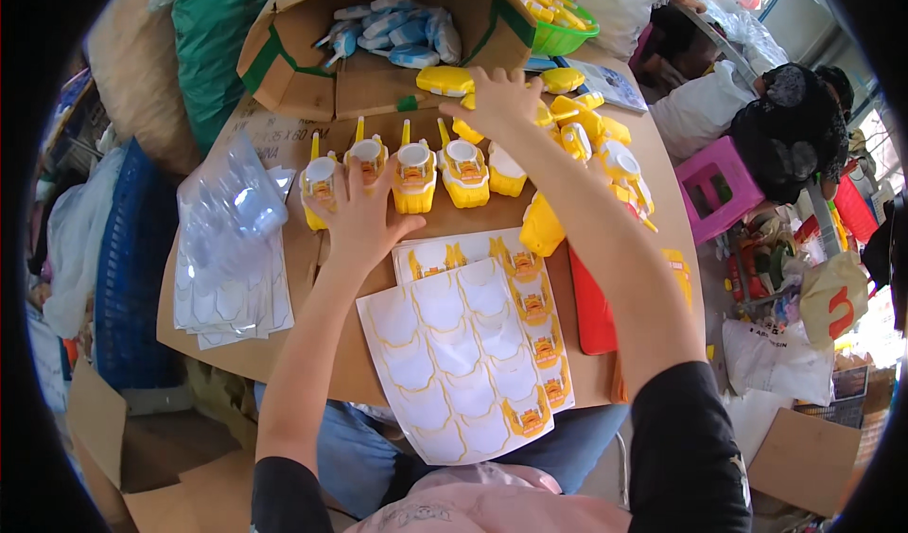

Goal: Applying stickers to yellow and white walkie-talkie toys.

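Observation:
Several yellow-and-white toy walkie-talkies [414, 175] with antennas and round white discs stand in a row across the cardboard-topped table. My left hand [362, 213] rests at the left of that row, fingers spread against the second toy from the left. Farther off, my right hand [503, 105] reaches over a loose pile of yellow toy parts [619, 159], its fingers apart; what lies right under the palm is hidden. Nearest me is a sticker sheet [454, 363], mostly peeled, with a few yellow-orange stickers left along its right side. Another sticker sheet [532, 297] lies beneath it.
An open cardboard box [378, 88] of blue-and-white toys lies at the back, beside a green basket [563, 36] of yellow parts. Clear plastic bags [232, 192] cover sheets at left. A red flat object [592, 306] sits under my right forearm. Another person [804, 117] sits at right.

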`<state>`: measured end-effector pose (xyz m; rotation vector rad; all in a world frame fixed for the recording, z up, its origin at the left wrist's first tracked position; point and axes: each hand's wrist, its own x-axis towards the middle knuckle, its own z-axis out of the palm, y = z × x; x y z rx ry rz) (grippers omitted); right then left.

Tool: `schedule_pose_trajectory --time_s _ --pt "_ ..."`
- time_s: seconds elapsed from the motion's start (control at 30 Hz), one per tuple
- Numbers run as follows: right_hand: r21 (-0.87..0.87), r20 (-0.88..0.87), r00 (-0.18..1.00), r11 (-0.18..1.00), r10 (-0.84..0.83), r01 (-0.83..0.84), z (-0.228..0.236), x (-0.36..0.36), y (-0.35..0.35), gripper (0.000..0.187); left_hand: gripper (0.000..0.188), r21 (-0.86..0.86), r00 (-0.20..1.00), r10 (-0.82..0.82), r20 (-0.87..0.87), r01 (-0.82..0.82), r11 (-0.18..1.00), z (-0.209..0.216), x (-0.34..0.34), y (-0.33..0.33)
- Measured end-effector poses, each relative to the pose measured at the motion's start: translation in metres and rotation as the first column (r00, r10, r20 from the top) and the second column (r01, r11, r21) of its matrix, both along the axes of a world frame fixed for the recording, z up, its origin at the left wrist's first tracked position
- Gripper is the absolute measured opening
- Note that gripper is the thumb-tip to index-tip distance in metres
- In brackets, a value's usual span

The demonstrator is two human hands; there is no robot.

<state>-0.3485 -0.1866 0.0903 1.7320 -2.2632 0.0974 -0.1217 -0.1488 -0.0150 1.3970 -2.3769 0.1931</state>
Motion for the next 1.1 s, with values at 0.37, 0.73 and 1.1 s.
schedule_pose_trajectory --time_s 0.37,0.73,1.1 --pt "0.051 0.186 0.976 0.993 -0.11 0.102 0.02 -0.069 -0.033 0.027 0.056 -0.06 0.916 -0.183 -0.357 0.172 0.983 0.059 -0.031 -0.072" --pt "-0.363 0.666 0.67 0.927 0.328 -0.093 0.095 -0.104 0.223 0.025 0.081 0.24 0.981 -0.082 0.176 0.038 0.97 0.022 -0.17 -0.208" --pt "-0.363 0.48 0.859 0.932 0.177 0.011 0.062 -0.033 0.346 0.027 0.04 -0.332 0.982 -0.168 0.091 0.189 0.924 0.096 -0.142 -0.155"
